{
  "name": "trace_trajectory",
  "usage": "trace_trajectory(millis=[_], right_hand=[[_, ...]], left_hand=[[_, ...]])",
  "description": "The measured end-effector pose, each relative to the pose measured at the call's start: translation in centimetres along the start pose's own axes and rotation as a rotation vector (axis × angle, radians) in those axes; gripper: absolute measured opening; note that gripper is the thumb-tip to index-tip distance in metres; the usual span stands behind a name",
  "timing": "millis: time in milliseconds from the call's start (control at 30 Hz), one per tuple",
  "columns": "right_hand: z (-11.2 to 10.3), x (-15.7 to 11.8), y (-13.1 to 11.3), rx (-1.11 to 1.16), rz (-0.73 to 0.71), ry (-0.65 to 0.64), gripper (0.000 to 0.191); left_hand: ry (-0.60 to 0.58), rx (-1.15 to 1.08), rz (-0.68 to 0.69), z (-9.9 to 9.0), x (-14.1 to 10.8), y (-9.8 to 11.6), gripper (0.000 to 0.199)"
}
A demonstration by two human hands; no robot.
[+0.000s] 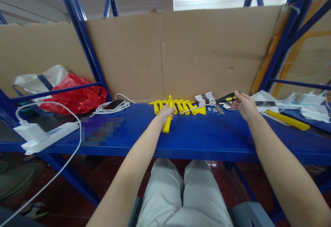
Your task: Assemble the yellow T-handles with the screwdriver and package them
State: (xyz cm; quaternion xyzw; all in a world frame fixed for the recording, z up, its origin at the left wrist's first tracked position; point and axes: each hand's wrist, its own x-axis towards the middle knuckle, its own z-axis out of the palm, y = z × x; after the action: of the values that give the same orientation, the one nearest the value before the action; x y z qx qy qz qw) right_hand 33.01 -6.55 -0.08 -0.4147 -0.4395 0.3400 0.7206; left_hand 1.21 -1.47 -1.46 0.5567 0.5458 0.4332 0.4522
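My left hand (pixel 167 113) is closed round a yellow plastic part (pixel 167 126), whose tube end points toward me. In my right hand (pixel 243 104) is the black and yellow handle of a screwdriver (pixel 224 99). Its long thin shaft reaches left, with the tip close to the yellow part. Behind my left hand, several similar yellow parts (pixel 187 106) lie in a row along the cardboard. Right of them sits a stack of white and dark pieces (pixel 205 99), with small metal bits (pixel 214 110) in front.
The blue table (pixel 201 134) has a cardboard wall (pixel 193 54) behind it. At left are a red bag (pixel 74 94), a coiled white cable (pixel 111 107) and a power strip (pixel 51 137). A yellow tool (pixel 289 120) lies at right.
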Motion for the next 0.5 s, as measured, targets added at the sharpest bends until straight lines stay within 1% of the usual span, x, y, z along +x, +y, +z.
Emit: trace_trajectory(millis=[67,167,233,267,400,500], right_hand=[[0.3,-0.2,-0.1,-0.035,0.034,-0.023,0.037],[0.5,-0.5,-0.1,-0.093,0.088,-0.076,0.036],[0.5,-0.7,0.0,-0.138,0.148,-0.154,0.035],[0.5,-0.7,0.1,-0.163,0.184,-0.206,0.033],[0.4,-1.2,0.5,-0.289,0.324,-0.428,0.03],[0.3,-1.5,0.8,-0.398,0.373,-0.561,0.037]], left_hand=[[-0.013,0.021,-0.003,0.1,-0.2,0.0,0.029],[-0.005,0.025,0.008,0.3,-0.6,0.1,0.058],[-0.003,0.026,0.028,0.3,-0.9,0.1,0.075],[-0.006,0.032,0.041,0.4,-1.0,0.1,0.079],[-0.034,0.086,0.092,0.5,-1.4,0.1,0.082],[-0.044,0.17,0.13,0.5,-1.2,-0.1,0.079]])
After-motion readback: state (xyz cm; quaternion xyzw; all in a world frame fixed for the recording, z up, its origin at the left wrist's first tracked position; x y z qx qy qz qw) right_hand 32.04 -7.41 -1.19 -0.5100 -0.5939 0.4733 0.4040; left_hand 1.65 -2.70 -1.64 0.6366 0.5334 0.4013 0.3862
